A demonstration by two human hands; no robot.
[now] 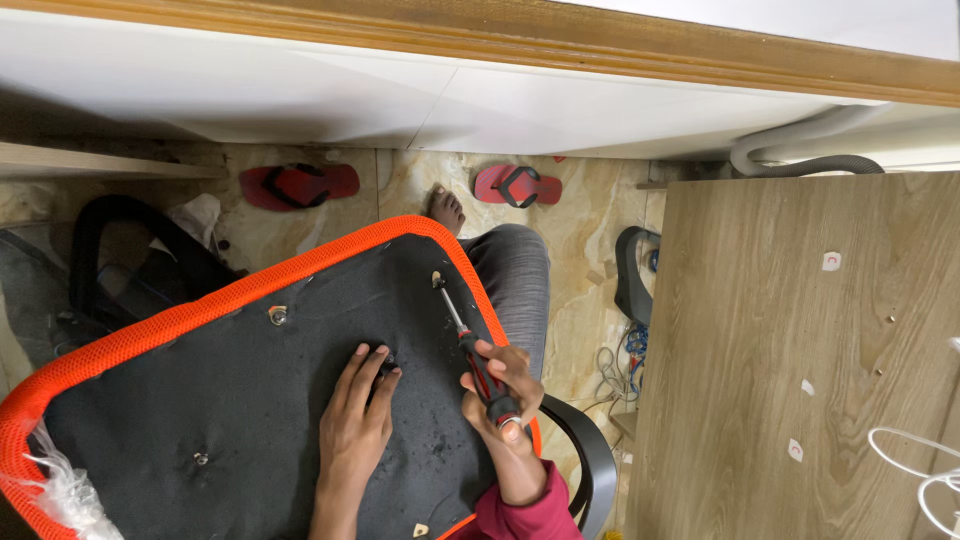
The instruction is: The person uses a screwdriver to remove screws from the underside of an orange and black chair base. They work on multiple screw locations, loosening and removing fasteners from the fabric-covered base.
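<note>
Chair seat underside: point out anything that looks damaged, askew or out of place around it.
The two red flip-flops lie apart on the floor, pointing different ways. Clear plastic wrap hangs torn at the orange seat corner. Cables are tangled beside the wooden board. The screwdriver in the right hand looks normal.

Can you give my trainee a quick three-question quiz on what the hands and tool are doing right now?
1. True or false: the right hand grips a screwdriver.
2. Where does the left hand rest? A) on the wooden board B) flat on the seat underside C) on a sandal
3. Fill in: the screwdriver tip points at a fitting near the seat's ____ rim.

Key:
1. True; the red-and-black handle sits in the fist.
2. B; fingers lie on the black fabric, beside a small dark part.
3. Orange; the rim runs just beyond the tip.
</note>
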